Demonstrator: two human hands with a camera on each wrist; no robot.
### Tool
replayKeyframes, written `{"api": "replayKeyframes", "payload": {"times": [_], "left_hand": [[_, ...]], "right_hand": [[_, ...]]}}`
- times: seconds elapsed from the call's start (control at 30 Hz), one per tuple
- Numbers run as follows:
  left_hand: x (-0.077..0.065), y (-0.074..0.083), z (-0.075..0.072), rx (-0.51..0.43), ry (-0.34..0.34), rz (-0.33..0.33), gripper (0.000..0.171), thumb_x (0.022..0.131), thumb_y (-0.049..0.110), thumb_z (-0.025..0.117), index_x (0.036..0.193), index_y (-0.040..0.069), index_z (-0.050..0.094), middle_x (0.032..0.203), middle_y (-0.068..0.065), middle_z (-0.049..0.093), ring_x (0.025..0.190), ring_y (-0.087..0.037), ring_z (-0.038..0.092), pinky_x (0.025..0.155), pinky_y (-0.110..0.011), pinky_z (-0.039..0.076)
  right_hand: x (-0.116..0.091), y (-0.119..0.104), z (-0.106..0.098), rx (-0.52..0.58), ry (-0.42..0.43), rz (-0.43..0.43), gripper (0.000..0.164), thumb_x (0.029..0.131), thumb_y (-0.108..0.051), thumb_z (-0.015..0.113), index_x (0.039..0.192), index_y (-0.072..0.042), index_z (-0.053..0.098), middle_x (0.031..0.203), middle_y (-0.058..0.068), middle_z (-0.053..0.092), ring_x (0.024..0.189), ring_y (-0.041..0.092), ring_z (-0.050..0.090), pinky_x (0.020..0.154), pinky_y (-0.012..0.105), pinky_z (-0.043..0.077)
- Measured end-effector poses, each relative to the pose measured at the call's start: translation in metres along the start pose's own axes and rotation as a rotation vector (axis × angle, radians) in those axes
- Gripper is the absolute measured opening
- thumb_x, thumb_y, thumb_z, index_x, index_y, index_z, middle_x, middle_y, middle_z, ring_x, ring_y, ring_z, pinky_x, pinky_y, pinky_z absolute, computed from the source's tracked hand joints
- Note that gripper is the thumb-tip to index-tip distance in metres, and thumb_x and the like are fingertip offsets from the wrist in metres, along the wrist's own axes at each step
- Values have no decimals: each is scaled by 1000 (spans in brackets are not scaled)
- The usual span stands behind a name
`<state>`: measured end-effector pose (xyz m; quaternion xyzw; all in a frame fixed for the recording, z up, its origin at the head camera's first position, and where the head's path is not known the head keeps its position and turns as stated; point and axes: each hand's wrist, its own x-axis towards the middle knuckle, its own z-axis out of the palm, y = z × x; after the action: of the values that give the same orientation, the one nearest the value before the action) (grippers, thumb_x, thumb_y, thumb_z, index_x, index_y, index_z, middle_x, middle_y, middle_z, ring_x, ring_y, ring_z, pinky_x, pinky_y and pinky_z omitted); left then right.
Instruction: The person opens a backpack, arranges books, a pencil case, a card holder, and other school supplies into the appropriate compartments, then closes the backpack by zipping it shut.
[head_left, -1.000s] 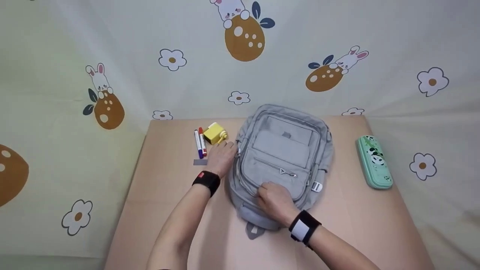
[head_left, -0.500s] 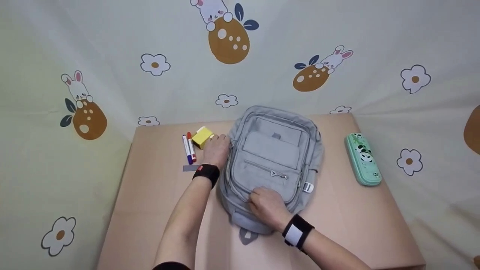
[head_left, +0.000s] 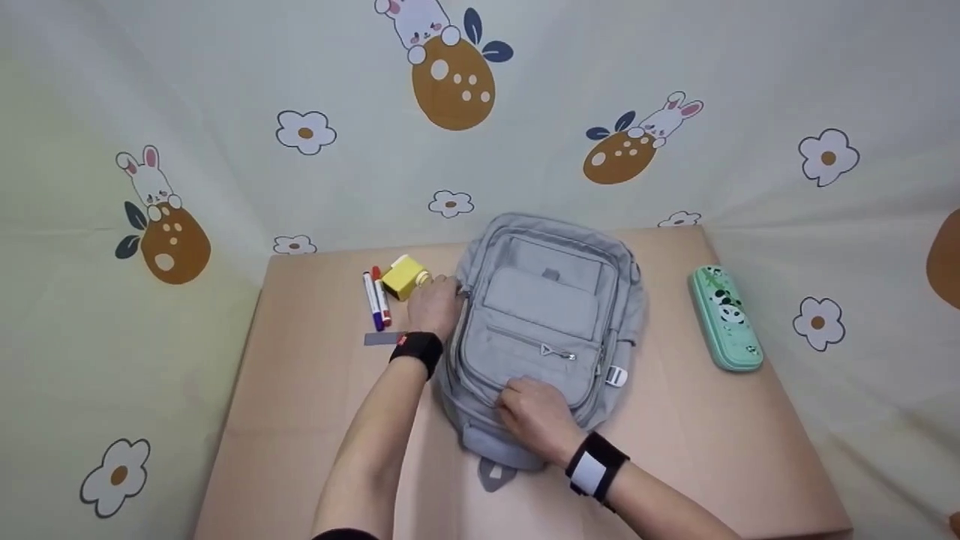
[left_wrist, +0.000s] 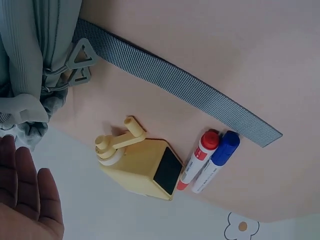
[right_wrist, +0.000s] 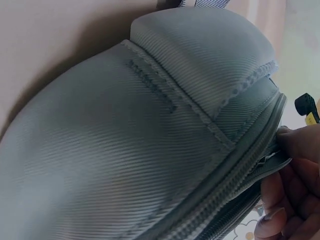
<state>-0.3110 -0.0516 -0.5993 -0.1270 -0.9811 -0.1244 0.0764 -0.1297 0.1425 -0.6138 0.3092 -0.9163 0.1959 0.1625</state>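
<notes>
A grey backpack (head_left: 547,315) lies front side up on the table. At its left side, my left hand (head_left: 435,307) bends its fingertips onto the edge, apparently pinching a small zipper pull (head_left: 465,292). In the left wrist view the thumb is out of frame, so that grip is partly hidden. My right hand (head_left: 536,416) holds the lower front edge. The right wrist view shows thumb and fingers pinching the fabric beside the zipper (right_wrist: 210,215), whose rows stand apart there. Two triangular pulls (left_wrist: 81,60) hang at the bag's side.
Left of the bag are a yellow crank pencil sharpener (head_left: 403,276), a red marker (head_left: 382,300), a blue marker (head_left: 373,300) and a grey strap (left_wrist: 180,85). A green panda pencil case (head_left: 726,319) lies at the right. Patterned cloth hangs behind the table (head_left: 300,420).
The head view has shifted, moving the scene slightly left. Against the bag, my left hand has come slightly closer to its edge. The right hand keeps its hold.
</notes>
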Motion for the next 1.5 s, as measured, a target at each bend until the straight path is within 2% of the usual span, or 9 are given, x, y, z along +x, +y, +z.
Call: {"api": "replayKeyframes", "payload": {"times": [0.17,0.27,0.37,0.5,0.67,0.9,1.03,1.23,1.5], "left_hand": [[-23,-3,-8,-89,-2,67,40,97,10,64,136,2,61,127,-20,64,116,-38,60,98,-51,48],[-46,-1,-17,-164,-30,208,56,94,7,62,149,4,50,145,-18,55,135,-36,49,114,-49,36],[-73,3,-27,-210,-147,389,66,90,11,60,154,9,45,155,-13,47,147,-31,36,120,-48,25],[-102,8,-32,-145,-301,571,67,90,21,63,155,14,46,158,-8,44,150,-26,30,121,-44,23],[-104,15,-28,-3,-213,666,47,100,20,65,147,16,57,151,-4,53,144,-25,42,117,-40,32],[-97,21,-34,-12,-167,584,33,103,17,61,136,18,66,142,-2,61,136,-22,52,111,-38,41],[-87,23,-42,-116,-156,488,32,104,15,58,135,17,66,138,0,64,131,-20,56,108,-38,44],[-70,28,-56,-265,-132,343,30,104,14,58,133,21,66,131,4,68,124,-17,62,103,-38,48],[-53,33,-74,-342,-120,275,31,105,17,56,135,21,66,133,3,67,126,-18,60,105,-36,46]], "right_hand": [[-1,-1,-1,59,-14,48,5,87,-19,80,90,-17,77,83,-8,64,76,13,61,67,31,53],[-1,1,-4,89,-20,87,6,88,-21,80,92,-17,77,85,-7,66,78,13,62,69,31,54],[-2,4,-8,100,-4,117,8,88,-21,81,93,-16,77,86,-7,67,78,13,63,70,31,54],[0,8,-16,102,29,127,7,87,-19,81,93,-16,77,86,-6,68,77,12,62,68,30,54],[1,12,-23,104,66,122,7,87,-16,81,93,-17,76,87,-6,69,79,12,63,69,30,54],[-14,33,-28,91,24,160,50,80,-25,88,124,-12,67,120,5,66,111,27,60,96,46,49],[-31,57,-36,60,-8,198,77,69,-10,89,139,-7,59,135,14,60,124,36,55,105,55,42],[-40,89,-52,43,93,258,66,64,14,71,126,-8,69,122,13,69,112,36,64,98,53,49],[-22,100,-75,63,188,380,39,83,5,70,119,-10,71,110,12,75,92,36,72,74,53,55]]}}
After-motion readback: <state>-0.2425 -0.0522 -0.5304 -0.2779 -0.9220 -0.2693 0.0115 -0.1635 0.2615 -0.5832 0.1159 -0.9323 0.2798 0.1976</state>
